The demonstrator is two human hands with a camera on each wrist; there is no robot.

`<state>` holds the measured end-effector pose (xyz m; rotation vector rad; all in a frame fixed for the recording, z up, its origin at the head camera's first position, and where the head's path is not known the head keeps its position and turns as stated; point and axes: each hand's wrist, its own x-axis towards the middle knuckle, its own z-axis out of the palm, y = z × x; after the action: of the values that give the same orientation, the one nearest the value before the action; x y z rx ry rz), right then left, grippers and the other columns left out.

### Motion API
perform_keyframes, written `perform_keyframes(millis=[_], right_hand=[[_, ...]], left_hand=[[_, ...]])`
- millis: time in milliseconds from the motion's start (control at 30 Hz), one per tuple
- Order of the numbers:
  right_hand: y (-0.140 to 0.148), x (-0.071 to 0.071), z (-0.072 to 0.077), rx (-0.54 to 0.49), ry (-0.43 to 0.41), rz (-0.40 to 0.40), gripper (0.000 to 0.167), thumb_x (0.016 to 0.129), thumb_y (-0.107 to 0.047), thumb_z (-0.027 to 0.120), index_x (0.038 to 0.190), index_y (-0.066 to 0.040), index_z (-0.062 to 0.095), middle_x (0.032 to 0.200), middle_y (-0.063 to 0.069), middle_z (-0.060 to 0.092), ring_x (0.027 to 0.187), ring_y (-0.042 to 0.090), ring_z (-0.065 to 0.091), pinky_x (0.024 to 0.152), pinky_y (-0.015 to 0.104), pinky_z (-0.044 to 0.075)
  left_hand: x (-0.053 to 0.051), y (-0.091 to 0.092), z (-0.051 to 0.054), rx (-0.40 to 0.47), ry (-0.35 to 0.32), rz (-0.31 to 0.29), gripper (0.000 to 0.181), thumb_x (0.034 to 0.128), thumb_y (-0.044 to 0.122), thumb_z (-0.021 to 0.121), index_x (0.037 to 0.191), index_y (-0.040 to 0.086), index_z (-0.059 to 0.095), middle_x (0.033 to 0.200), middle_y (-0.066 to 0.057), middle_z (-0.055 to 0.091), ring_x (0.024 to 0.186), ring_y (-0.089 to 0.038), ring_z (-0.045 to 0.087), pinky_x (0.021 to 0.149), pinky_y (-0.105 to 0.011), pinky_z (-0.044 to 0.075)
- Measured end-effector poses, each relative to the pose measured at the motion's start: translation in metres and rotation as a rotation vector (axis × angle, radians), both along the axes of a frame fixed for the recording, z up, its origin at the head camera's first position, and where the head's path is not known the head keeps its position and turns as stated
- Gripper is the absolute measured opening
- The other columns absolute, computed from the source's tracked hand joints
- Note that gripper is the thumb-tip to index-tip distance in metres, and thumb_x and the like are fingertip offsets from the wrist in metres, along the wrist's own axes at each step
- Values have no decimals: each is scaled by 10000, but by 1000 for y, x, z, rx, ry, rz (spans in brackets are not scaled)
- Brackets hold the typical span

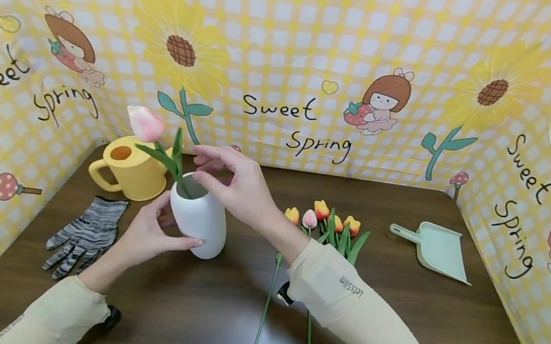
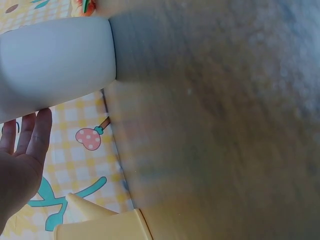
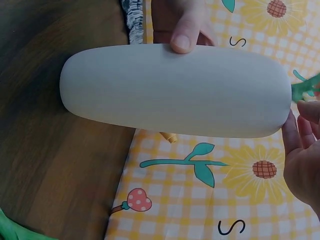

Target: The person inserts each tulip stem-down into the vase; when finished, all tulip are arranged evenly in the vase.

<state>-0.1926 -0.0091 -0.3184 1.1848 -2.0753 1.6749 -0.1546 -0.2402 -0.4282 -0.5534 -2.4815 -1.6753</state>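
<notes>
head: left hand (image 1: 145, 233) clamps around white vase (image 1: 202, 223), right of yellow watering can (image 1: 145, 174); pink tulip (image 1: 146, 124) in it leans left. right hand (image 1: 239, 184) at the rim, thumb and fingers apart.
left wrist: left fingers (image 2: 39, 140) touch the vase.
right wrist: left thumb (image 3: 186, 35) on vase.

I have my left hand (image 1: 147, 233) low over there, thumb out, and my right hand (image 1: 244, 185) higher, fingers loose.

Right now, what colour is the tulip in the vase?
The tulip: pink and white, best in head view.
</notes>
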Motion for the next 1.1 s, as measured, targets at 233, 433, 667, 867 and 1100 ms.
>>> perform_keyframes(millis=[233,433,667,867,1100], right_hand=[[11,2,6,-61,-31,-6,368,940,-74,733,1299,-48,661,1107,66,712,977,83,680,840,289,553],[42,12,5,-64,-100,-14,362,940,-67,732,1292,-30,658,1101,59,704,912,156,696,753,336,602],[95,24,-11,6,-204,-91,395,934,-45,733,1317,-31,635,1080,84,694,913,191,692,691,358,613],[154,38,-33,112,-238,-233,407,931,-72,745,1324,-91,642,1016,83,702,745,242,692,606,386,601],[226,62,-76,192,-376,-388,325,954,-105,725,1272,-73,660,918,110,674,695,266,677,574,392,602]], left_hand=[[1,0,3,-1,-11,-2,867,681,114,963,1405,246,506,1244,-9,632,1073,-190,678,871,-256,563],[2,0,2,-2,-21,0,888,674,119,968,1419,259,506,1258,-2,631,1077,-190,685,870,-265,564],[2,2,3,-6,-17,18,903,666,122,972,1425,274,507,1253,10,631,1081,-176,681,871,-248,558],[1,1,2,-6,-14,27,930,656,101,974,1438,268,499,1261,8,626,1096,-167,669,878,-236,552],[0,3,2,-2,-10,27,911,648,101,979,1416,257,515,1254,7,630,1088,-173,672,879,-238,551]])
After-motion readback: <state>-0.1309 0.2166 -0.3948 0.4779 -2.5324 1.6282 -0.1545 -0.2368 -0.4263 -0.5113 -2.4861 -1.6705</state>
